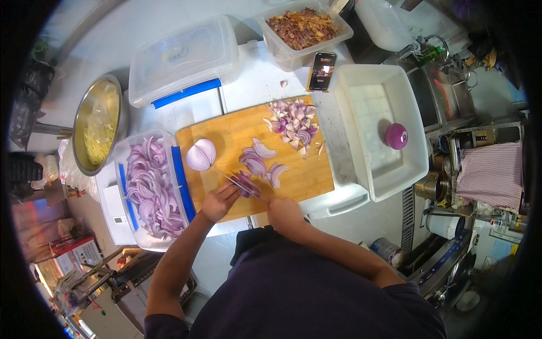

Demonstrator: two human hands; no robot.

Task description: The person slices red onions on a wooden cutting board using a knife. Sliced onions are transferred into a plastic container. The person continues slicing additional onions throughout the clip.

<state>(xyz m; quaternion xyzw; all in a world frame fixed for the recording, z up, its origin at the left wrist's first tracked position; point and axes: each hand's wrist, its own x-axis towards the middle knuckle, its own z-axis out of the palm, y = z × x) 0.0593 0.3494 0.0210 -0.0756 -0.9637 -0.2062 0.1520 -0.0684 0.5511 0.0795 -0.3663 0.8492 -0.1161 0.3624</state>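
My right hand grips the handle of a kitchen knife at the front of a wooden cutting board. The blade slants away to the left, among purple red onion slices. My left hand is on the other side of the blade, its bent fingers pressed on a red onion piece mostly hidden beneath them. Beyond it a peeled onion half rests on the board. Loose cut slices lie near the middle. A heap of trimmed onion ends fills the far right corner.
Left of the board, a clear plastic tub holds sliced onion. A white bin at right contains a whole red onion. Behind are a lidded container, a phone and a tub of brown pieces. A steel bowl stands far left.
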